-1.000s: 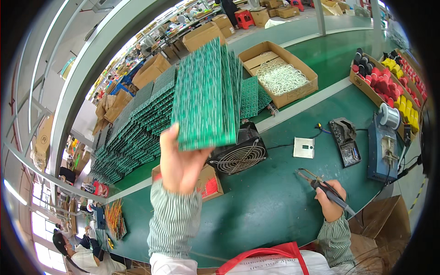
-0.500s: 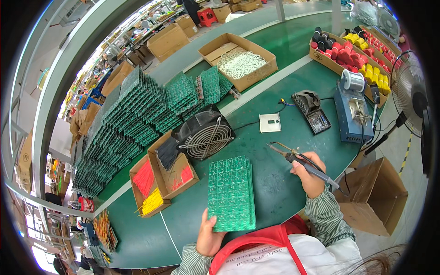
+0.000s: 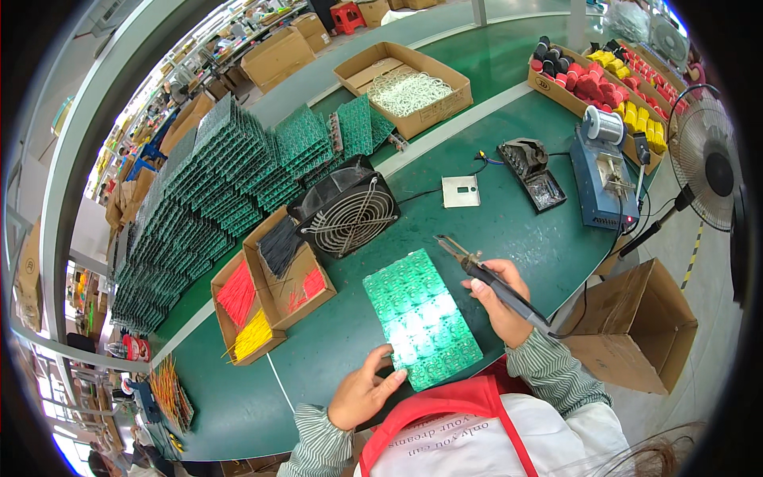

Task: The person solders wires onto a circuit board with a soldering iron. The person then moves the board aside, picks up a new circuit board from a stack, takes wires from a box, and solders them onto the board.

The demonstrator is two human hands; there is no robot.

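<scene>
A green circuit board panel (image 3: 421, 314) is in front of me, tilted and shining with glare. My left hand (image 3: 364, 391) grips its lower left edge between thumb and fingers. Closed round the dark handle of a soldering iron (image 3: 505, 292), my right hand (image 3: 509, 306) is just right of the panel. The iron's tip, with a thin metal guide alongside, points up and left above the panel's upper right corner, apart from it.
Beyond the panel stand a black fan (image 3: 346, 208) and cardboard trays of coloured wires (image 3: 274, 270). Stacked circuit boards (image 3: 207, 179) fill the left. A blue solder feeder (image 3: 604, 179) is at right, with an open carton (image 3: 636, 326) below and a standing fan (image 3: 707, 159) beside it.
The panel has turned counterclockwise and now catches the light. My left hand has shifted along its lower left edge. The soldering iron has moved left, closer to the panel.
</scene>
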